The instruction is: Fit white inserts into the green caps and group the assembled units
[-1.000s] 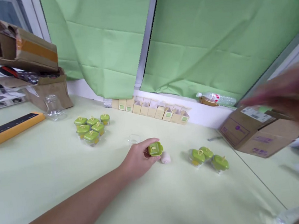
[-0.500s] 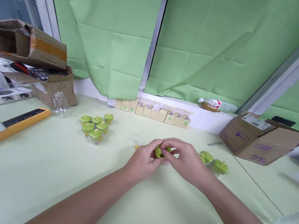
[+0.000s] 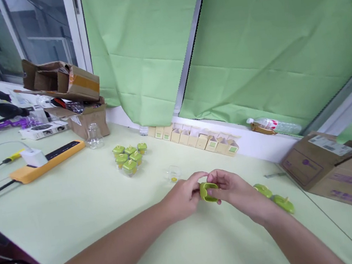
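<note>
My left hand pinches one side of a hollow green lid above the table. The fingers of my right hand are closed on the lid's other side, thumb inside the rim. Its open side faces me. Just beyond my left hand stands a small clear cup with something yellow at its bottom. Several small clear containers with green lids cluster to the left. More green-lidded containers stand by my right forearm, partly hidden by it.
A row of small beige cartons lines the back wall. Cardboard boxes stand at the left and right. An orange power strip, a screwdriver and a clear jar are at left; a plastic bottle lies on the sill.
The view has swung left, showing more of the table's left side. My hands have drawn slightly apart, and the green lid's hollow inside now shows more fully.
</note>
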Available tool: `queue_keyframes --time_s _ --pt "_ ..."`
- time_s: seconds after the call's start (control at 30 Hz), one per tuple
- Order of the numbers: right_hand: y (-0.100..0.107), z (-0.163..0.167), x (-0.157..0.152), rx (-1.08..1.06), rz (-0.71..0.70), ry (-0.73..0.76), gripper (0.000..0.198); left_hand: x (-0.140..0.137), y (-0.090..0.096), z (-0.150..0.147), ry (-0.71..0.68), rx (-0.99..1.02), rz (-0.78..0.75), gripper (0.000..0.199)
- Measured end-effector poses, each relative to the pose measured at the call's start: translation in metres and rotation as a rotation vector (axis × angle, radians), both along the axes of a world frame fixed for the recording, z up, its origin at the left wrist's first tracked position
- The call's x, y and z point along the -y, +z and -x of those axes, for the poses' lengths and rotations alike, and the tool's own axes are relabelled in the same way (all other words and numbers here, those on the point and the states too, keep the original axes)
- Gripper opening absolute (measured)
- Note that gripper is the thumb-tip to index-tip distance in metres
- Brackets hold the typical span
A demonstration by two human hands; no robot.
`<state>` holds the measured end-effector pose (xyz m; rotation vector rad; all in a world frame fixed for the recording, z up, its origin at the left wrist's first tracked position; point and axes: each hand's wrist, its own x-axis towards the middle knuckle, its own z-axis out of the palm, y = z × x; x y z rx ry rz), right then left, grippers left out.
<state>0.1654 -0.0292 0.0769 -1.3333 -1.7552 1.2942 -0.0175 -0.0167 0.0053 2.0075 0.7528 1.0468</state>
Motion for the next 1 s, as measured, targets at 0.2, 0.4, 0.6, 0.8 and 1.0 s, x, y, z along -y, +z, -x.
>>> queue_keyframes --time_s 0.2,0.4,0.6,0.8,1.0 --pt "-0.006 0.003 -0.001 0.054 -0.087 -0.019 0.018 -0.006 -0.001 -0.001 0.015 0.042 0.007 0.038" --pt "-0.011 0.014 -0.001 0.062 -0.183 -0.107 0.022 -0.006 -0.001 -0.001 -0.048 0.226 0.199 0.012" --pt "-0.021 -0.004 -0.006 0.452 -0.477 -0.153 0.033 -0.016 -0.003 0.0 0.118 0.411 0.428 0.014" --pt "-0.046 -0.005 -0.008 0.615 -0.411 -0.017 0.019 -0.021 -0.001 0.005 0.197 0.565 0.529 0.009" --pt "-0.027 0.006 -0.01 -0.124 -0.185 -0.206 0.044 -0.025 -0.002 0.006 0.12 0.557 0.496 0.009"
